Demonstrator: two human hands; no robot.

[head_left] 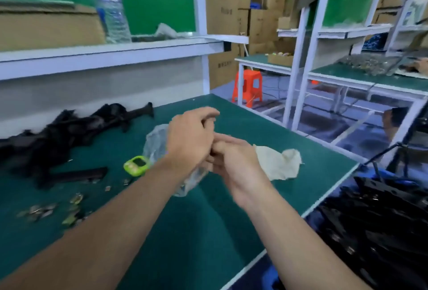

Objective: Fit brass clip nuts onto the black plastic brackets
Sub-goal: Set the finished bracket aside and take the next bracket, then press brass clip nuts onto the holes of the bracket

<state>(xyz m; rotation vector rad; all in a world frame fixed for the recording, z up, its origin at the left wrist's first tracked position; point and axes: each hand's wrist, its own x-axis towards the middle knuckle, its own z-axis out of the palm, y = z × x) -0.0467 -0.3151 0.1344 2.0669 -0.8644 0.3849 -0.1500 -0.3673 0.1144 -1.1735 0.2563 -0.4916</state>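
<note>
1. The black brackets (58, 137) lie in a pile at the far left of your green table (185, 232). The brass clip nuts (41, 211) are scattered nearer you.
2. Your left hand (190, 137) has curled fingers and touches your right hand (236, 162). It is too blurry to tell what they hold.
3. A white cloth (278, 164) lies just right.

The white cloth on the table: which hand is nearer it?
Right. The right hand sits just left of the white cloth; the left hand is beyond it, farther left.
</note>
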